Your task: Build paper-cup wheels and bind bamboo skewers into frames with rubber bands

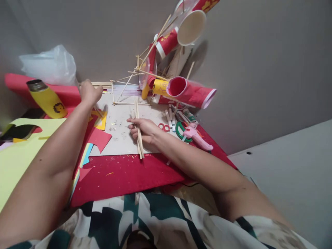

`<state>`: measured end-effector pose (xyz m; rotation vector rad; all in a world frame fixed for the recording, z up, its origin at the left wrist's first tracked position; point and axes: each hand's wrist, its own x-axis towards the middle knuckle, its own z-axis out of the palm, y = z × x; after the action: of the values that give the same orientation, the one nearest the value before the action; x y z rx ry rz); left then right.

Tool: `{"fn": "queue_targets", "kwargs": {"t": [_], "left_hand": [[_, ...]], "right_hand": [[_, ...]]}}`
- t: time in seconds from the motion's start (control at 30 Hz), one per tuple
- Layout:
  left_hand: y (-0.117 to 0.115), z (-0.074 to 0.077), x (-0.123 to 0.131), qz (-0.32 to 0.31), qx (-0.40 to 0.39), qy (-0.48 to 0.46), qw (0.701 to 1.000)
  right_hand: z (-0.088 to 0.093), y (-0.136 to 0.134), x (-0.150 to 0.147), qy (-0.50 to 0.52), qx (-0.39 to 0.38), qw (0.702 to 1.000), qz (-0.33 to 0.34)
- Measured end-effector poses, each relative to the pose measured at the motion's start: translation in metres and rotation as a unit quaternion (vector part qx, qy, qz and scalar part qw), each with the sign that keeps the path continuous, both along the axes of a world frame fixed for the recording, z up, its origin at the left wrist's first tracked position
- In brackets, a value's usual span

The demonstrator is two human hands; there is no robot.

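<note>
The right hand [145, 133] has its grip closed on a bundle of thin wooden sticks [136, 110], whose long axis points away from the body. The left hand [89, 91] is nearer the crosswise pile of pale wooden sticks [101, 84] just beyond it. I cannot tell whether its grip holds any.

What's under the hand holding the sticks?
The right hand rests on a grey board, gripping wooden sticks. Whatever lies on the board directly beneath the palm is covered.

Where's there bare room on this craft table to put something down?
The grey board between left hand and right hand holding sticks is mostly bare, as is the red sheet nearest the body. Crowded: glue gun and scissors at right, stick structure behind.
</note>
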<state>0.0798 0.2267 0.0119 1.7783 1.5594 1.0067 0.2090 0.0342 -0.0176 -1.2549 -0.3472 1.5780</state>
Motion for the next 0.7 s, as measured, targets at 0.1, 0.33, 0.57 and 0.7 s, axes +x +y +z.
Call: {"fn": "queue_targets", "kwargs": {"t": [0.1,0.33,0.57,0.7], "left_hand": [[-0.014,0.006,0.015,-0.074,-0.058,-0.003,0.996],[-0.054,-0.011,0.048,-0.342,-0.361,-0.211,0.841],[-0.067,-0.019,0.066,-0.252,-0.426,-0.339,0.800],[-0.049,-0.026,0.064,-0.173,-0.424,-0.423,0.782]], "right_hand": [[0.001,0.011,0.003,-0.017,0.007,1.000,-0.019],[0.009,0.027,-0.001,-0.066,0.045,0.997,-0.006],[0.006,0.033,-0.003,-0.110,0.054,0.992,0.029],[0.008,0.009,0.014,-0.241,0.073,0.965,0.072]]}}
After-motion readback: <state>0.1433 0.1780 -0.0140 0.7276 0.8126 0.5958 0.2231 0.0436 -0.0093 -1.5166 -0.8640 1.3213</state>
